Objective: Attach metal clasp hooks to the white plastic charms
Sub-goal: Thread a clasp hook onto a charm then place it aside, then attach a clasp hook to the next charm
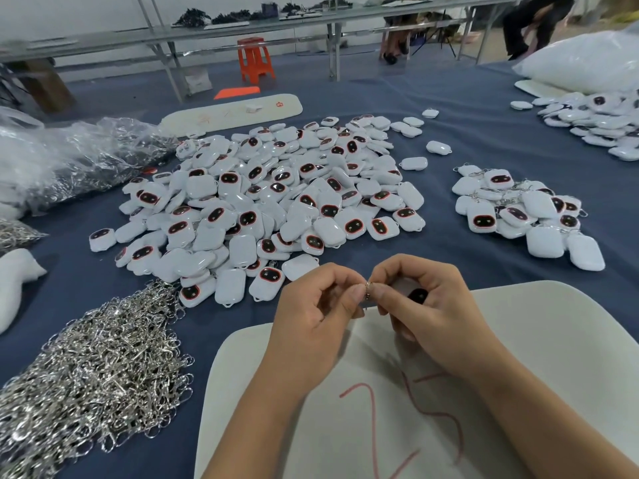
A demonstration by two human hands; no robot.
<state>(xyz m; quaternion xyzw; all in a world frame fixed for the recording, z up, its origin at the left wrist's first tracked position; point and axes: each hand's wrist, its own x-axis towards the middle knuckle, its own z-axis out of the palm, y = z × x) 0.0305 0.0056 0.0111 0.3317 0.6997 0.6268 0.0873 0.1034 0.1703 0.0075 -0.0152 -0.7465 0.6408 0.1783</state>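
My left hand (320,307) and my right hand (420,302) meet above a white board (539,326), fingertips together. Between them they pinch a small metal clasp hook (368,288). My right hand also grips a white plastic charm (416,294), mostly hidden; only its dark face shows between the fingers. A large pile of loose white charms (276,202) with dark red-rimmed faces lies beyond my hands. A heap of silver clasp hooks (96,368) spreads at the lower left. A smaller pile of charms with hooks on them (518,216) lies at the right.
Everything lies on a blue cloth-covered table (466,140). Clear plastic bags of hooks (69,157) sit at the far left. Another charm pile (594,122) and a white bag (587,60) are at the far right. A long white board (231,112) lies behind the main pile.
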